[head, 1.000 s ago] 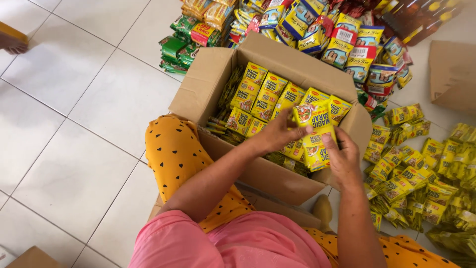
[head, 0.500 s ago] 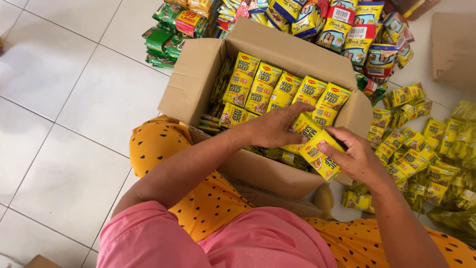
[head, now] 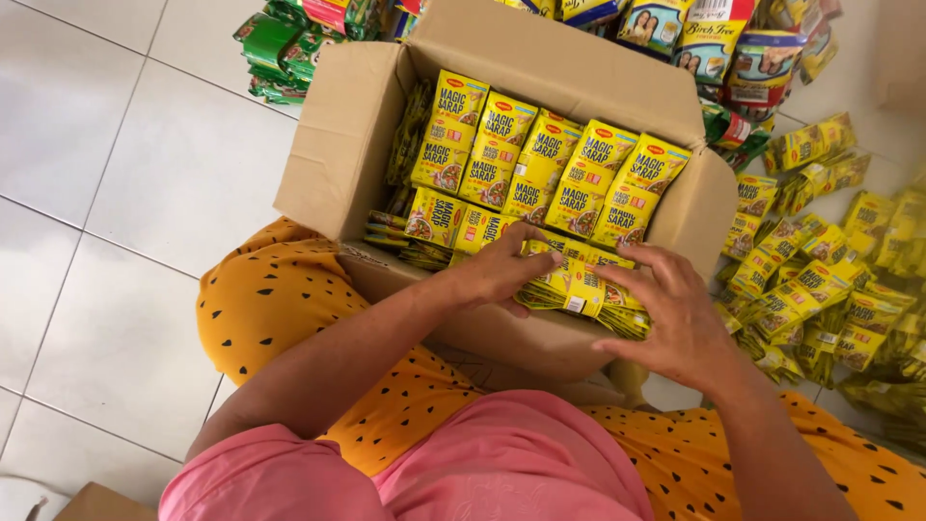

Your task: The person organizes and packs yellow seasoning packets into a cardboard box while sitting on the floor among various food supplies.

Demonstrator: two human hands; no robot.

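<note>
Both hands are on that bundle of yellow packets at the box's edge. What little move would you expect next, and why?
Probably easing the flat stack of yellow sachets down into the open brown cardboard box. The left hand and right hand hold it level over the near wall, and the near right corner looks less filled than the upright rows of yellow sachets behind.

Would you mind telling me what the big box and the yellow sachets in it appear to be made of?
The box looks like brown corrugated cardboard, matte, with creased flaps. The yellow sachets seem to be thin glossy plastic or foil film, judging by their sheen and crimped edges; the exact film cannot be told. Both hands, left hand and right hand, press one bundle.
</note>
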